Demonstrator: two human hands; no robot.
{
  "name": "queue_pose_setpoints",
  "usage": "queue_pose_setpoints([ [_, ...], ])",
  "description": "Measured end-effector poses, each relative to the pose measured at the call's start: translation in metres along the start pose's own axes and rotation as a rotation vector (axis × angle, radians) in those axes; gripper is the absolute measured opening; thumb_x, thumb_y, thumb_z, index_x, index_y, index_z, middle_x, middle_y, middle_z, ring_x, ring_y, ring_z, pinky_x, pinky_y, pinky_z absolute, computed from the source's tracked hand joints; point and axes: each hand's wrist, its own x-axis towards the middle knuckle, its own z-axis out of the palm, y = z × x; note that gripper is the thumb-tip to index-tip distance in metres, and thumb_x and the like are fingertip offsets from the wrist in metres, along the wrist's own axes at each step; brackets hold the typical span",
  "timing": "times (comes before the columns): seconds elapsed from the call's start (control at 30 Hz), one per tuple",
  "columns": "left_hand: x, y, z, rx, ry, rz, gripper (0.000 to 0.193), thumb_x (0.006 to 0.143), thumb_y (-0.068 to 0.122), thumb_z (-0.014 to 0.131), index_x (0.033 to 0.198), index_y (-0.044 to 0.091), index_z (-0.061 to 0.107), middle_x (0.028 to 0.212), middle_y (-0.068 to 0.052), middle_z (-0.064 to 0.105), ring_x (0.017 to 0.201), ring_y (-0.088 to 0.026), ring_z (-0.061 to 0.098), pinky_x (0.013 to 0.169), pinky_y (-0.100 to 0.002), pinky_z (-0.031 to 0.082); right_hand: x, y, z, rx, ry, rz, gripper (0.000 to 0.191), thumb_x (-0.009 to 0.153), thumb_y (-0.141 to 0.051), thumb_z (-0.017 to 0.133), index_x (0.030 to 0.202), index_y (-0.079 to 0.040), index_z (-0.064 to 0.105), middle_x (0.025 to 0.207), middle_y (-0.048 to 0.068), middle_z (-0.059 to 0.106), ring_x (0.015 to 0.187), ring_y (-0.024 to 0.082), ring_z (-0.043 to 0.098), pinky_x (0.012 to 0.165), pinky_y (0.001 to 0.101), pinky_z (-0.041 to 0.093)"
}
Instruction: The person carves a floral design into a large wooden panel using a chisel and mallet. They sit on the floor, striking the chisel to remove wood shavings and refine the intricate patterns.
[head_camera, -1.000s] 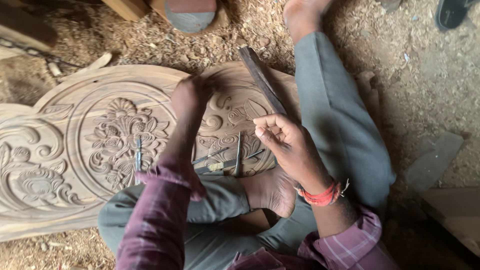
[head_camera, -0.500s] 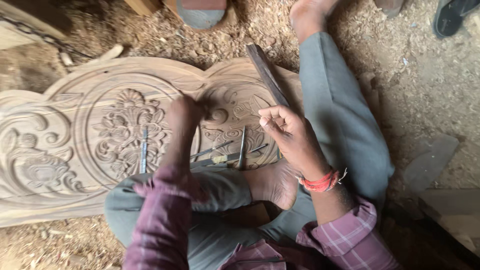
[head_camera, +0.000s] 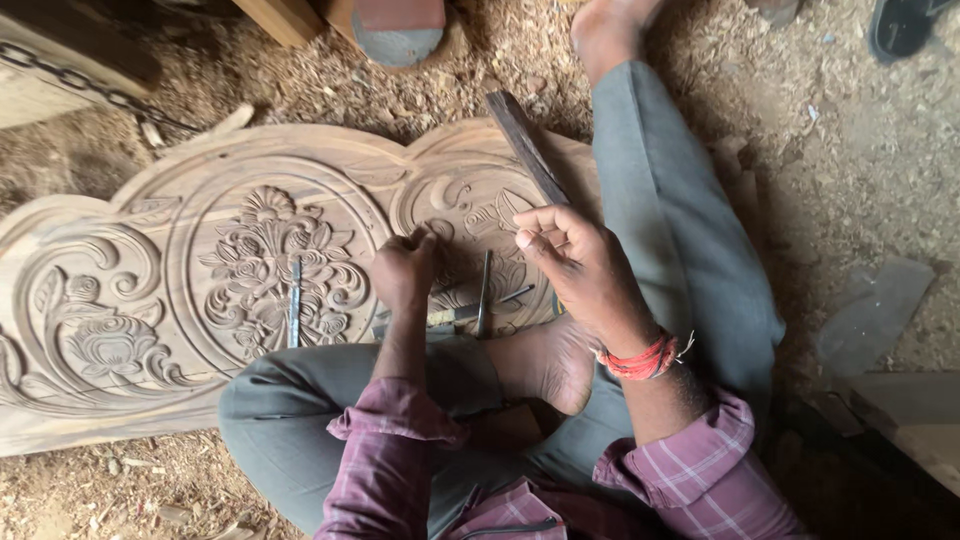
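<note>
The left hand (head_camera: 405, 272) rests fisted on the carved wooden panel (head_camera: 150, 290), which lies on the sawdust floor (head_camera: 880, 160); whether it grips a tool I cannot tell. The right hand (head_camera: 575, 262) closes around a dark wooden mallet (head_camera: 525, 145) just right of it. Chisels (head_camera: 484, 292) lie on the panel between the hands.

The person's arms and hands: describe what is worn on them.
Both arms wear a maroon plaid shirt with pale check lines. The left sleeve is rolled up the forearm; the right sleeve too. Red threads wrap the right wrist. Both hands are bare.
</note>
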Motion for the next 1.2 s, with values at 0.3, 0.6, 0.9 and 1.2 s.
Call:
queue_pose_setpoints([
  [0.3,-0.013,0.017,0.010,0.143,0.175,0.198,0.033,0.084,0.044,0.079,0.086,0.010,0.079,0.078,-0.014,0.075,0.069,-0.031,0.072,0.060,-0.046,0.055,0.001,-0.002,0.004,-0.069,-0.039,-0.065,0.022,0.100,-0.016,0.069,0.117,-0.001,0.069,0.097,0.001,0.073,0.085,0.005,0.065,0.073,0.0227,0.053],
  [0.6,-0.015,0.018,0.042,0.254,0.170,0.160,0.043,0.093,0.049,0.075,0.093,0.006,0.077,0.092,-0.017,0.074,0.091,-0.035,0.069,0.079,-0.049,0.053,-0.002,0.005,0.005,-0.055,-0.052,-0.037,0.023,0.101,-0.017,0.068,0.119,-0.001,0.068,0.098,0.001,0.072,0.086,0.005,0.063,0.076,0.0221,0.053],
  [0.9,0.011,0.009,0.053,0.261,0.324,0.182,0.054,0.086,0.056,0.071,0.104,0.006,0.079,0.119,-0.016,0.070,0.115,-0.038,0.057,0.096,-0.056,0.042,0.001,0.003,0.003,-0.086,-0.058,-0.043,0.023,0.101,-0.017,0.068,0.117,-0.001,0.069,0.096,0.001,0.072,0.083,0.006,0.063,0.073,0.0232,0.052],
  [1.2,0.010,0.005,0.044,0.254,0.244,0.129,0.055,0.086,0.058,0.072,0.096,0.004,0.079,0.116,-0.015,0.069,0.115,-0.037,0.057,0.094,-0.058,0.043,-0.003,0.001,0.004,-0.081,-0.039,-0.042,0.022,0.101,-0.017,0.069,0.116,-0.001,0.068,0.094,0.002,0.072,0.084,0.006,0.064,0.075,0.0234,0.054],
])
